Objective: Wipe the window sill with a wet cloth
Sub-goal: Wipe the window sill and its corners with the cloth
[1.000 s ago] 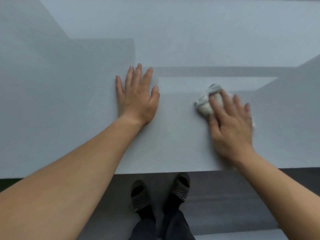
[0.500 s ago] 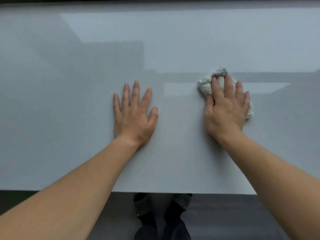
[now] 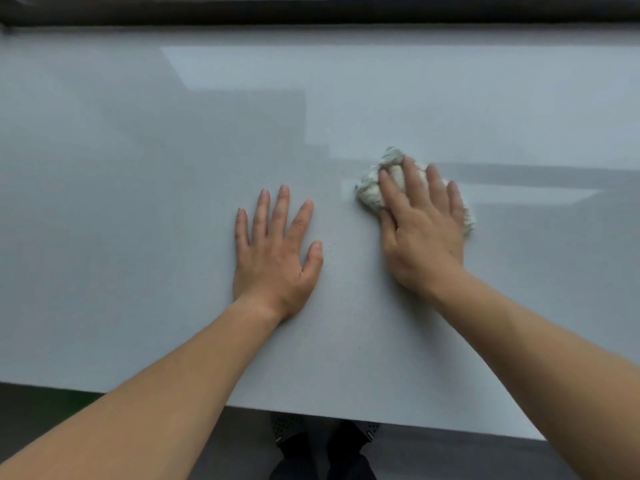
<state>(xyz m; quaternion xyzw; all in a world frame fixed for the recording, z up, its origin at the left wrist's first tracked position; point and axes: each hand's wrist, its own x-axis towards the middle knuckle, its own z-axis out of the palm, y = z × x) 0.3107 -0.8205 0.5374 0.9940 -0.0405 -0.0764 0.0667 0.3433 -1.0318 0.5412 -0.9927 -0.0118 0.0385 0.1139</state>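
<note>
Head view: nubbly, bunched cloth [image 3: 370,195] on smooth sill [image 3: 138,209].

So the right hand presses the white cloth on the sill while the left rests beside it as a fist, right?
Not quite. The head view shows the left hand lying flat on the window sill, fingers spread, not a fist. The right hand does press the white cloth.
</note>
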